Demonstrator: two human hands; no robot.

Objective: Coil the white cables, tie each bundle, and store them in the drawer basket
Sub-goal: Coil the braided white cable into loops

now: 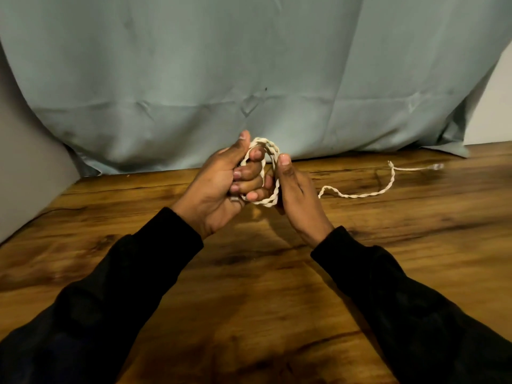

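The step in hand looks like coiling: the left hand [221, 176] has its fingers [250, 174] curled through a small coil [270, 173] of white cable, thumb up, holding the loops together. The right hand [296, 189] sits just beside it at 3 o'clock, thumb pressed on the coil's edge; the cable seems to run under its fingers, which are hidden behind the palm, so a full grip cannot be confirmed.

To do this well, I would keep each new loop the same width as those already on the left fingers, let the right hand feed the cable with light tension, and give it a slight roll so the twist lies flat instead of kinking. The loose tail [360, 194] runs off toward 3 o'clock across the surface [249, 286], ending in a small clear plug [437, 166] at about 2 o'clock; draw it in slowly so the plug does not snag.

The cable is cream-white, thin and limp. Its twisted, rope-like texture should grip itself fairly well. The surface is glossy wood-grain brown. Behind it, at 12 o'clock, hangs a creased grey-green cloth [194, 65]. No drawer basket is in view.
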